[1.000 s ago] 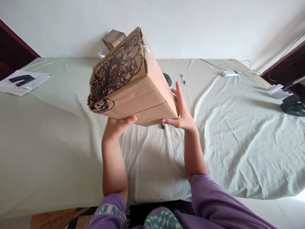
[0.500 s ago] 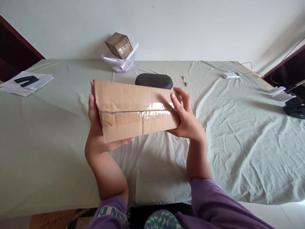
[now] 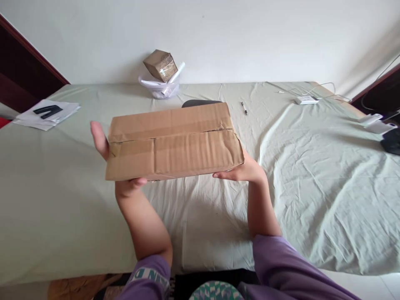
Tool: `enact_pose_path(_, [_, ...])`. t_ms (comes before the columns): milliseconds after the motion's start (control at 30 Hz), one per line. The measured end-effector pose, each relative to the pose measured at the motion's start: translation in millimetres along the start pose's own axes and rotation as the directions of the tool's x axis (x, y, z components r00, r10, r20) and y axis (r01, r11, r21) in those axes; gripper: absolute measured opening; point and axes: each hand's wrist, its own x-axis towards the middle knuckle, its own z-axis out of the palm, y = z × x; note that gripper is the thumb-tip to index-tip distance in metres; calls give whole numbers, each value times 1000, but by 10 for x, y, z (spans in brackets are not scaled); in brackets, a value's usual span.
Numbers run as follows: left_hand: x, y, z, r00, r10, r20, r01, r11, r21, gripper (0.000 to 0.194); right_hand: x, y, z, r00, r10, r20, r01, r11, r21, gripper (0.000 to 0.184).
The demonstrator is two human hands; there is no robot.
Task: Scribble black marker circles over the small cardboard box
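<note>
Currently my L hand (image 3: 126, 188) and R hand (image 3: 249, 168) grip the cardboard box (image 3: 178, 148) btwn them, one per end, ctr of frame, over the cloth-covered table (image 3: 203, 233). Beyond it, a dark case (image 3: 200, 103) is partly hidden; a pen (image 3: 244, 108) lies upper R of ctr, a plastic bowl (image 3: 156, 92) w/ small carton (image 3: 159, 64) upper L.

"Where's the carton (image 3: 175, 152)?"
"Between my left hand (image 3: 126, 188) and my right hand (image 3: 248, 168), above the counter (image 3: 71, 208)."
"And behind it?"
"A case (image 3: 200, 103), partly hidden. Farther back, to its left, a tub (image 3: 161, 90) stands near the wall (image 3: 250, 37), a small box (image 3: 160, 65) resting on top."
"Either side?"
"Papers (image 3: 46, 121) lie toward my far left; a pen (image 3: 244, 108) lies just right of the case, and a power strip (image 3: 306, 100) farther right, near the back."
</note>
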Motion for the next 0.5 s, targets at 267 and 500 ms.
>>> enact_pose_path(267, [-52,179,-210,949,-216,230,192,974,121,115,-32,-65,-96,985,9,-174,-20,998,-66,163])
enact_pose_path(500, [-19,288,-17,861,-266,433,156,949,274,138,29,-227,53,993,-8,-116,-11,987,-161,149])
